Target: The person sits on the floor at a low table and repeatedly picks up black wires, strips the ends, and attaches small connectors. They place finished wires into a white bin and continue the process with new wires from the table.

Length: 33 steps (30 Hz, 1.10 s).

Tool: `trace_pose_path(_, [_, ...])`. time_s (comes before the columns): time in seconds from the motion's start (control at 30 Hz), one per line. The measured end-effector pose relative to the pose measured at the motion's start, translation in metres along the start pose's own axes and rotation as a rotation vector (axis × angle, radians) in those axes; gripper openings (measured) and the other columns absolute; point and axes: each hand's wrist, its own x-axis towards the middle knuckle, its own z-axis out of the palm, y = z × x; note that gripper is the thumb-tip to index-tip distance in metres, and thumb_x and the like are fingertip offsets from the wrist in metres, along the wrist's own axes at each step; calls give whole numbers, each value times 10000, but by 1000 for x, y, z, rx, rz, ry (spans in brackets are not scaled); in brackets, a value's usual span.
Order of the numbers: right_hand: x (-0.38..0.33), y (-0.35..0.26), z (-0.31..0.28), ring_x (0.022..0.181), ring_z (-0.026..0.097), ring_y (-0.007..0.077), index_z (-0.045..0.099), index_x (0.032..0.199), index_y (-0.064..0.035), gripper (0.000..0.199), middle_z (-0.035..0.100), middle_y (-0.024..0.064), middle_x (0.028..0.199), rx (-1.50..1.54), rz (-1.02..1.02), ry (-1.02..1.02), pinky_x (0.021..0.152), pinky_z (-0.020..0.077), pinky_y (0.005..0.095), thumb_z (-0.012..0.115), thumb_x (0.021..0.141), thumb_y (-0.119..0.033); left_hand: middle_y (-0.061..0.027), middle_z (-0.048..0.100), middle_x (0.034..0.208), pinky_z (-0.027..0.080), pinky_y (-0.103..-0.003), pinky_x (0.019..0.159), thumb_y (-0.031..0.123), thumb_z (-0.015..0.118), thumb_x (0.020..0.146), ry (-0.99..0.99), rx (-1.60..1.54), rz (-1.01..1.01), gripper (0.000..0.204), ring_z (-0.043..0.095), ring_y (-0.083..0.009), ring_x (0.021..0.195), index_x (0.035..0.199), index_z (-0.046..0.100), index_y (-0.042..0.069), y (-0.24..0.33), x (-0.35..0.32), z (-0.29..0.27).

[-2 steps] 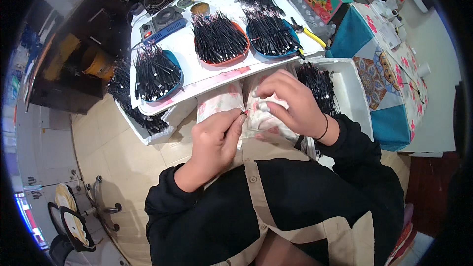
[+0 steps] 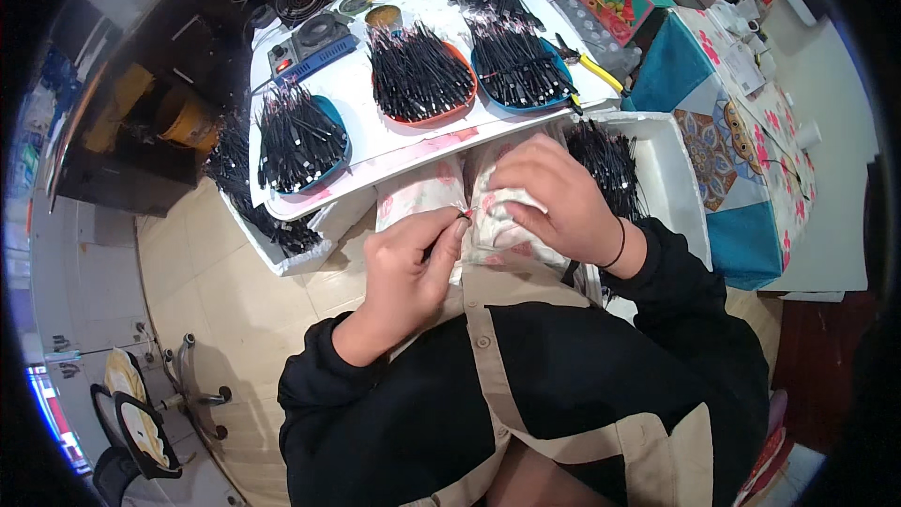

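Note:
Above my lap, my left hand (image 2: 418, 258) is closed in a pinch, thumb against forefinger. A small cable end (image 2: 466, 215) with a bit of red wire pokes out at its fingertips; the rest of the cable is hidden by the hand. Just right of it hovers my right hand (image 2: 558, 197), fingers curved and thumb apart from the forefinger, with a small whitish patch by the thumb tip that I cannot make out. Under both hands lies a pale floral cloth (image 2: 422, 190) over my legs.
On the white table (image 2: 413, 138), bundles of short black cables fill a left blue tray (image 2: 340, 127), an orange tray (image 2: 469, 94) and a right blue tray (image 2: 568, 89). Yellow-handled pliers (image 2: 601, 73) lie at the right. Foam boxes (image 2: 680, 178) with cables stand below; a small fan device (image 2: 317, 33) sits behind.
My right thumb has shifted slightly, and the whitish patch beside it shows less. My left hand keeps its pinch in the same place.

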Motion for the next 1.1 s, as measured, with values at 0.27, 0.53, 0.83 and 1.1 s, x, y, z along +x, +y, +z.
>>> trace_pose_path(0.27, [1,2,7,745,546,201,575,894,-32,129,563,69,826,56,12,-74,641,449,328,633,815,-116,-73,583,668,454,-297,504,-11,627,799,69,288,286,211,586,-227,562,1007,633,-49,-5,-2,8])
trace_pose_path(0.53, [-14,-4,9,750,534,102,548,1004,7,131,555,15,865,1211,818,-305,703,457,246,548,930,-102,-87,558,670,449,-294,520,-49,594,798,-88,237,408,221,567,-197,573,1017,618,-48,-8,-1,-4])
trace_pose_path(0.83, [5,-17,3,815,627,205,573,1151,-58,341,612,90,977,353,52,-253,669,497,299,645,818,-62,-18,603,725,412,-207,572,63,575,921,-407,-679,-288,135,516,-56,637,913,650,-48,-13,4,-26])
trace_pose_path(1.1, [6,-11,4,732,632,251,655,910,-27,201,644,98,849,189,-44,-24,639,499,318,684,722,38,-51,595,727,394,-196,539,51,589,913,-247,-834,-295,130,517,-67,619,986,604,-56,-13,6,-15])
